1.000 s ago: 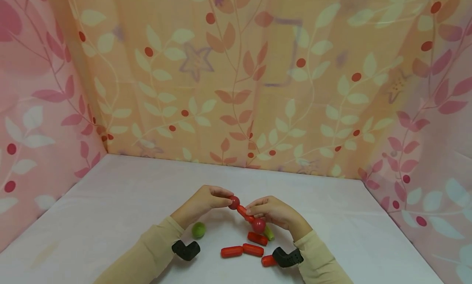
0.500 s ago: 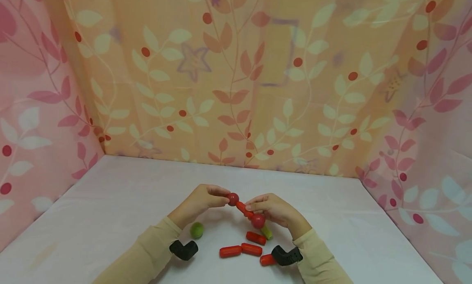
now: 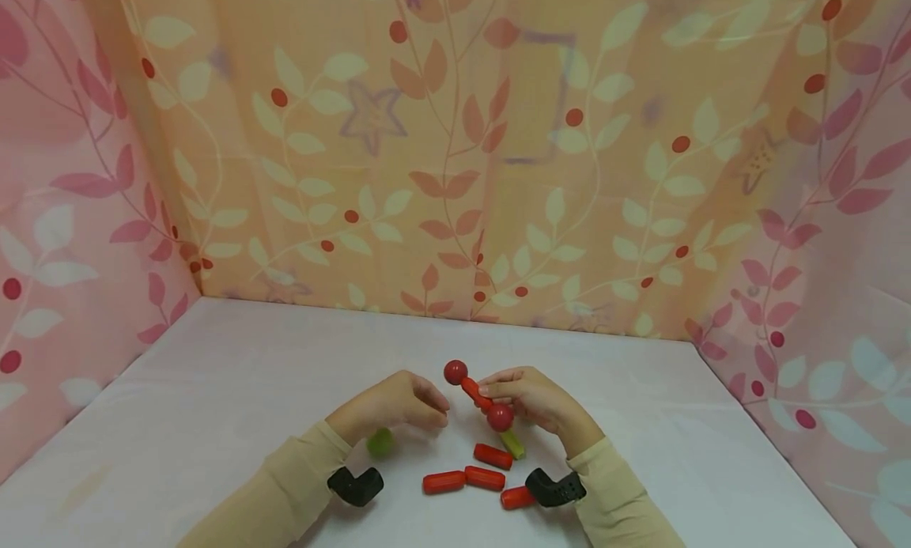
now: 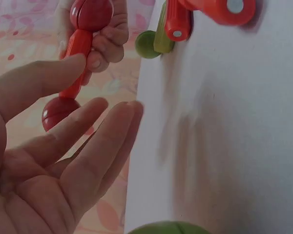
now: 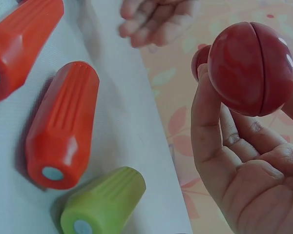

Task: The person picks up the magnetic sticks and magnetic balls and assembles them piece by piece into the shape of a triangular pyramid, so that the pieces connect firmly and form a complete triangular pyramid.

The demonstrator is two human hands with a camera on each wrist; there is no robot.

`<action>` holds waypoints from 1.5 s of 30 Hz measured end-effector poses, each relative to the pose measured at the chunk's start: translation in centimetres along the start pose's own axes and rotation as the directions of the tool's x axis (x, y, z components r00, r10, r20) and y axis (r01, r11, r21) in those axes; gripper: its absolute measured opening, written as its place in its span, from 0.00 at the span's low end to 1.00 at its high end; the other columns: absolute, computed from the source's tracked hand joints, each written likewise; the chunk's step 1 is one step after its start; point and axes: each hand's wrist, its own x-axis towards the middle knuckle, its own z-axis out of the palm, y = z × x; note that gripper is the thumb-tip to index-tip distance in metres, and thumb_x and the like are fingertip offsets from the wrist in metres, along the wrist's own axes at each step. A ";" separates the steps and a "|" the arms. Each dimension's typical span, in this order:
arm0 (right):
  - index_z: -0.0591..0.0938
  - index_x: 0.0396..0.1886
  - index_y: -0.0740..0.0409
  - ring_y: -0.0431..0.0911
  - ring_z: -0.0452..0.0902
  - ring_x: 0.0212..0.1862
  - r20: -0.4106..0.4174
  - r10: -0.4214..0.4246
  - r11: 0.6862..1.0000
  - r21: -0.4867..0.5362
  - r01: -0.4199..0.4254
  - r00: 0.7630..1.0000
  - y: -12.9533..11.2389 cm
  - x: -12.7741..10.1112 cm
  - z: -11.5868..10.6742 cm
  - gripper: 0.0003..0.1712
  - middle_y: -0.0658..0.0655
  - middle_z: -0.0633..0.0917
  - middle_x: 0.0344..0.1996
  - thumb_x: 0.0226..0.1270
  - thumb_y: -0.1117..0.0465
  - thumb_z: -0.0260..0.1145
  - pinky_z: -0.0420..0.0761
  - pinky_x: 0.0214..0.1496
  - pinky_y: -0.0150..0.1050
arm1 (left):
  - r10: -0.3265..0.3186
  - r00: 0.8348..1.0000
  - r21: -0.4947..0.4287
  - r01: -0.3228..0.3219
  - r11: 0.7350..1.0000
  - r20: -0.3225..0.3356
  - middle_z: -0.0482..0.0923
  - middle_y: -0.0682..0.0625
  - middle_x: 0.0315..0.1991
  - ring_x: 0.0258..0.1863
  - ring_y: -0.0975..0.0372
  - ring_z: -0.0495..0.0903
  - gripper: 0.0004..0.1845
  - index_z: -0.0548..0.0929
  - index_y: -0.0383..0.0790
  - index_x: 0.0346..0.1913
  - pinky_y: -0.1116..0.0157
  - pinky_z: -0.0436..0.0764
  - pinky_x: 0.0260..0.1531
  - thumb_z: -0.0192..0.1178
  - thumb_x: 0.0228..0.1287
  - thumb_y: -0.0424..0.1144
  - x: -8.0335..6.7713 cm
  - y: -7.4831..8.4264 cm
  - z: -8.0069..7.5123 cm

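Between my right hand's point(image 3: 542, 404) thumb and fingers, grasped: red rod point(image 4: 79, 45), 2 red balls point(image 3: 500, 417), 1 at each end. Just left of it: my left hand point(image 3: 397, 407), fingers loose, holding nothing. Below my right fingers: 1 green rod point(image 3: 512, 445). Nearer me than my fingers: 4 loose red rods point(image 3: 444, 482). Near my left wrist: 1 green ball point(image 3: 380, 444).

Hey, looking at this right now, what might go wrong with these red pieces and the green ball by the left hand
Two risks, I'd say. Only the right hand holds the red rod, with no fingers on the farther red ball, so that ball might come loose. And the green ball sits close to the left hand, so a nudge could roll it away.
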 end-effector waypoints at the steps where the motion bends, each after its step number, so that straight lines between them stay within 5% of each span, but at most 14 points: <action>1: 0.84 0.55 0.64 0.43 0.85 0.39 0.001 -0.001 1.000 0.006 0.001 1.000 0.0 0.0 0.0 0.22 0.55 0.91 0.38 0.68 0.54 0.66 0.82 0.44 0.35 | 0.001 1.000 0.010 -0.001 1.000 0.021 0.86 0.54 0.36 0.37 0.61 0.81 0.11 0.89 0.42 0.42 0.58 0.78 0.46 0.72 0.56 0.39 -0.1 0.1 0.2; 10: 0.84 0.54 0.66 0.43 0.85 0.39 0.001 -0.009 1.000 0.023 0.009 1.000 -0.1 -0.1 -0.2 0.21 0.54 0.91 0.37 0.68 0.55 0.66 0.83 0.46 0.36 | -0.022 0.987 0.037 0.016 0.999 0.156 0.85 0.51 0.29 0.28 0.61 0.83 0.08 0.88 0.40 0.38 0.65 0.84 0.35 0.73 0.54 0.35 -0.7 0.4 1.1; 18: 0.83 0.54 0.67 0.41 0.84 0.39 0.013 -0.006 0.999 0.032 0.005 1.000 -0.1 -0.1 -0.2 0.22 0.53 0.91 0.36 0.68 0.56 0.66 0.82 0.45 0.34 | -0.071 0.975 0.166 0.036 0.985 0.212 0.83 0.52 0.27 0.28 0.61 0.75 0.07 0.88 0.44 0.32 0.66 0.72 0.29 0.76 0.50 0.36 -1.4 0.5 1.8; 25: 0.83 0.54 0.67 0.42 0.84 0.39 0.009 -0.003 0.999 0.034 0.003 1.000 0.0 -0.1 -0.2 0.22 0.54 0.91 0.36 0.68 0.55 0.66 0.83 0.46 0.35 | -0.045 0.965 0.200 -0.008 0.980 0.259 0.82 0.53 0.24 0.27 0.62 0.74 0.07 0.88 0.43 0.30 0.67 0.71 0.30 0.76 0.49 0.33 -1.9 0.8 2.4; 33: 0.83 0.54 0.67 0.42 0.84 0.39 0.007 -0.007 1.000 0.030 0.007 1.000 -0.1 -0.1 -0.3 0.22 0.53 0.91 0.36 0.68 0.55 0.66 0.83 0.46 0.35 | 0.014 0.968 0.282 -0.086 0.956 0.249 0.80 0.55 0.20 0.24 0.65 0.73 0.07 0.88 0.43 0.26 0.70 0.69 0.28 0.74 0.47 0.28 -2.5 1.1 2.9; 45: 0.83 0.54 0.67 0.41 0.84 0.37 -0.006 -0.005 0.999 0.033 0.005 1.000 0.1 0.1 -0.4 0.22 0.50 0.90 0.33 0.68 0.55 0.66 0.82 0.43 0.33 | -0.010 0.975 0.265 -0.050 0.963 0.220 0.81 0.52 0.24 0.29 0.60 0.74 0.08 0.88 0.43 0.27 0.65 0.71 0.32 0.70 0.49 0.25 -2.2 1.1 1.8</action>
